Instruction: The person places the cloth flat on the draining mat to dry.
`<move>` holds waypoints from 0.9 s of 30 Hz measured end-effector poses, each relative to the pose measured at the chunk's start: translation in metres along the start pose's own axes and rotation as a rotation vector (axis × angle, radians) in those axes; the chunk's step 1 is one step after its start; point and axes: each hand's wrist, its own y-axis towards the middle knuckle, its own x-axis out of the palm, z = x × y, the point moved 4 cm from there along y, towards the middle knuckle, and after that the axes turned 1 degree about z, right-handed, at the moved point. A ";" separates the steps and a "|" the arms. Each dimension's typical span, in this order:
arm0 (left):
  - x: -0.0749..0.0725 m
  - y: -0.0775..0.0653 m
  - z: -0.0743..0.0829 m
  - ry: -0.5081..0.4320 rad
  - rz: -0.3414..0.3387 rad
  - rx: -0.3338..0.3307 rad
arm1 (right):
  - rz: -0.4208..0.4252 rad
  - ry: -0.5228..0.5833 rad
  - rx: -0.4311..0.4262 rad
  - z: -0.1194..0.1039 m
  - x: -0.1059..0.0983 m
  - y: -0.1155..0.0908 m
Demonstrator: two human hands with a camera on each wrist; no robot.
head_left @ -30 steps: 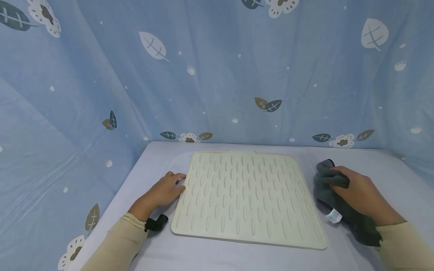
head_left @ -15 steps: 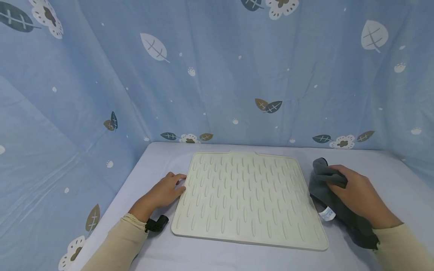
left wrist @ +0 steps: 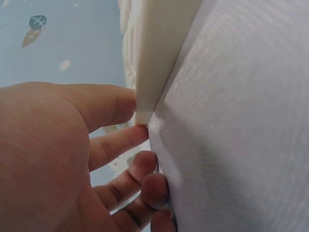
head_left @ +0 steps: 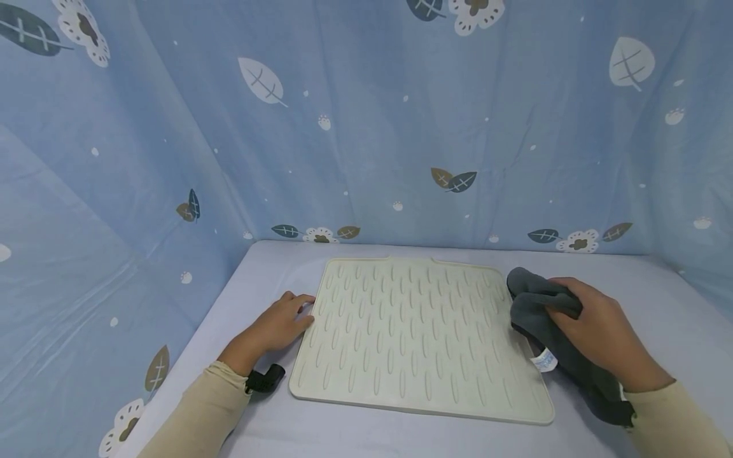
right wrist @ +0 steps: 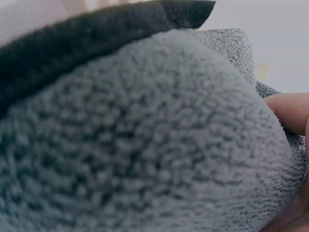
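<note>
Two things in play: a cream mat (head_left: 412, 343), flat in the middle of the table (head_left: 366, 436), and a grey cloth (head_left: 535, 312), lapping the far part of the mat's right side as seen from above. Pressed down or just over it: cannot tell. Looks light, soft and limp, with thick fleecy pile; best taken in a bunched fold, as now in the grip of the right hand (head_left: 598, 327). Has a dark edge, plus a white tag (head_left: 545, 360) just beside the mat's right rim.

As for the mat, probably bendy yet firm, hard to break, with rows of raised ovals; easiest to steady by its thick rim or take by the tab on the far side. At the left rim, thumb and forefinger of the left hand (head_left: 277, 323) touching, not clasped around it.

Underneath, a pale woven cover, lightly creased. Beyond and to the left, blue curtains (head_left: 366, 121) with leaves and flowers.
</note>
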 end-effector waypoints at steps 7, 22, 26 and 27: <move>-0.002 -0.001 0.000 0.007 0.004 -0.004 | 0.023 0.012 -0.026 -0.009 -0.001 0.000; -0.002 -0.004 0.004 0.015 0.003 -0.007 | 0.112 0.050 -0.146 -0.044 -0.003 0.009; -0.002 -0.004 0.003 0.019 -0.002 -0.003 | 0.113 0.059 -0.173 -0.055 -0.001 0.014; -0.002 -0.004 0.003 0.020 -0.002 -0.001 | 0.110 0.063 -0.174 -0.058 -0.001 0.015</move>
